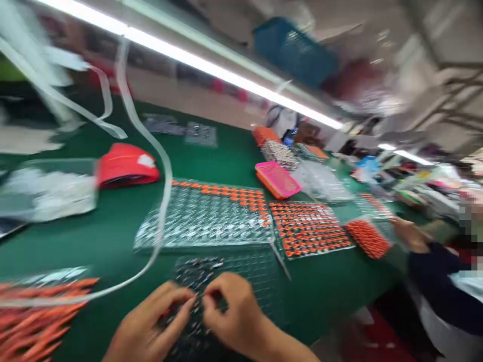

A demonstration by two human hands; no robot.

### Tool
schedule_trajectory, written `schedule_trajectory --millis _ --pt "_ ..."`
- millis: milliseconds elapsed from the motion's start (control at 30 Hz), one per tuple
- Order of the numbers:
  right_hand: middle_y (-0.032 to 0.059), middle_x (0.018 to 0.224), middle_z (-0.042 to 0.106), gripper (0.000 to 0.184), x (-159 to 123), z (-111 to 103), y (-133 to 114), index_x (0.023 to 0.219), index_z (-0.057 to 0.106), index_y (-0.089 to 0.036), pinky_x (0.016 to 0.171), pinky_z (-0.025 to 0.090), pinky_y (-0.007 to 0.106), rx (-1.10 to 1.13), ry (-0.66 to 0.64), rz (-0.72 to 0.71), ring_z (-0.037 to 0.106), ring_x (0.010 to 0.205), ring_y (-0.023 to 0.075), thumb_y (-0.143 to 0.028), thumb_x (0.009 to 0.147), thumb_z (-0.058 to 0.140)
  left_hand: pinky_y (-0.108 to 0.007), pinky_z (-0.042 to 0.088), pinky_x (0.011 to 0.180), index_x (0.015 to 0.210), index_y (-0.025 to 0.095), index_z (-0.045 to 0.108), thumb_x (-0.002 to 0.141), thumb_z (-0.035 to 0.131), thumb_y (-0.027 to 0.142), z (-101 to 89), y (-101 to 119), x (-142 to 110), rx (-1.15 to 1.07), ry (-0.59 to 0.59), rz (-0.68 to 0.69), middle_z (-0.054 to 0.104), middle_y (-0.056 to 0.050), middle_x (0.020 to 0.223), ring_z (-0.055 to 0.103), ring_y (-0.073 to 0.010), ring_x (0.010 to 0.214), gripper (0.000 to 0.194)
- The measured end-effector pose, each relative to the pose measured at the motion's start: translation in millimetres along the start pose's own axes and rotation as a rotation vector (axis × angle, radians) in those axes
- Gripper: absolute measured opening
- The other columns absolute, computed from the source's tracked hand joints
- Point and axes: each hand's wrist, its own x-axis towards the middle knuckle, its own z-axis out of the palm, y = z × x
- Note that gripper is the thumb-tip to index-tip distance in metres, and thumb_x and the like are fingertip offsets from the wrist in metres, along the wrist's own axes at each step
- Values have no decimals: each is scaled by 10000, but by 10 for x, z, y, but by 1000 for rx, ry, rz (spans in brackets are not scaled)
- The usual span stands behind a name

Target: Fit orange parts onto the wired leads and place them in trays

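Observation:
My left hand (151, 322) is pinched, thumb against forefinger, above a pile of small dark parts (192, 274). Close beside it, my right hand (236, 314) also has thumb and finger curled together. Whatever lies between the fingertips is too small and blurred to name. The dark parts lie on a clear gridded plastic tray (260, 281). Just beyond it is a clear moulded tray (211, 221), with orange pieces in its back rows and right side. A thin pointed tool, perhaps tweezers (281, 259), rests at its right corner.
An orange-filled tray (311, 229) and a pink basket (279, 178) stand to the right. A white cable (164, 176) hangs across the left side. Leftward are a red cloth-like item (126, 166), a bag of white pieces (56, 191) and orange strips (33, 317). A co-worker's hand (409, 234) is at far right.

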Motion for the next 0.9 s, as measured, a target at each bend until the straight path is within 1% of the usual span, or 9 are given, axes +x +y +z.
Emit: schedule_trajectory --millis 67,233,400,600,700,733,800,833,900 --pt "5 731 645 93 27 -65 -35 806 598 -202 668 468 240 28 -8 24 605 683 133 -151 810 520 -196 453 597 827 201 645 921 537 256 -49 88 34 -16 -69 -39 597 1 710 577 -125 635 153" --pt "-10 712 622 90 69 -73 -10 835 592 -200 633 471 233 94 -12 15 592 637 120 -148 868 527 -233 386 597 772 171 615 891 521 186 -78 118 104 -52 -42 -156 552 -8 699 516 -126 639 153" --pt "-20 666 608 108 68 -105 -72 796 597 -202 588 468 224 90 -24 62 580 592 116 -185 878 531 -246 376 603 762 168 601 872 514 164 -97 158 76 -111 -24 -163 544 -10 699 504 -128 641 140" --pt "-25 648 604 124 98 -145 -102 771 604 -203 579 469 215 106 -54 122 578 581 110 -210 874 535 -247 370 602 743 175 584 862 510 164 -111 149 71 -134 -26 -165 530 -5 696 489 -126 636 140" --pt "-22 649 609 125 87 -158 -80 771 605 -202 571 470 211 118 -39 131 582 581 111 -209 872 531 -245 349 591 730 176 575 860 517 181 -113 135 76 -151 -24 -205 502 5 684 469 -123 629 143" --pt "-20 650 608 127 81 -166 -66 772 605 -202 569 470 211 120 -27 138 580 582 112 -213 873 530 -244 345 590 723 175 570 862 519 196 -118 131 85 -175 -33 -244 493 7 683 462 -123 630 149" --pt "-16 660 607 129 69 -187 -32 781 611 -203 576 472 212 122 -4 169 574 589 116 -229 881 532 -242 344 593 721 171 556 874 528 249 -132 126 117 -281 -70 -372 473 10 690 444 -123 637 174" --pt "-13 672 610 132 63 -199 -15 789 615 -203 582 474 213 125 7 190 573 598 118 -241 886 535 -240 343 588 744 169 553 881 537 288 -141 123 136 -376 -107 -454 458 15 691 427 -119 630 183" --pt "-2 703 618 144 52 -223 15 802 623 -203 598 482 216 143 21 231 575 624 126 -268 898 538 -227 322 556 851 170 556 883 557 375 -152 113 172 -653 -199 -633 415 33 676 368 -104 590 208"
